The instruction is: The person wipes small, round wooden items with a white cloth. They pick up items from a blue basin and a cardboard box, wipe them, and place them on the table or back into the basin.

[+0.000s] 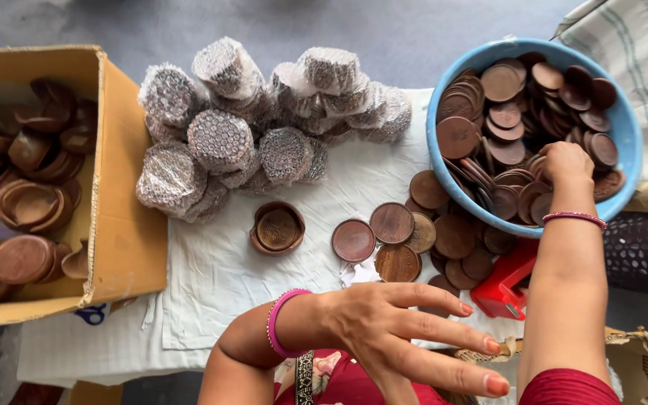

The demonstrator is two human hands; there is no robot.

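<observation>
Brown discs (534, 112): round, flat, heaped loose in a blue bowl (628, 127) at the right edge of the worktop (211, 277), some lying flat, some on edge, so no long axis applies. Right hand (564, 166): reaching down into the near side of the heap, fingers curled among the discs; whether they pinch one cannot be told. Left hand (406, 330): fingers spread, holding nothing, above the near edge, well apart from the bowl and nearer to the loose discs (391, 236) on the white cloth just left of the bowl. One lidded brown dish (277, 227) at mid-cloth, bare cloth around it. Wrapped stacks (264, 120) piled along the far edge. Cardboard box (125, 225) of brown dishes at the left edge. Red stand (508, 281) under the bowl's near rim.
</observation>
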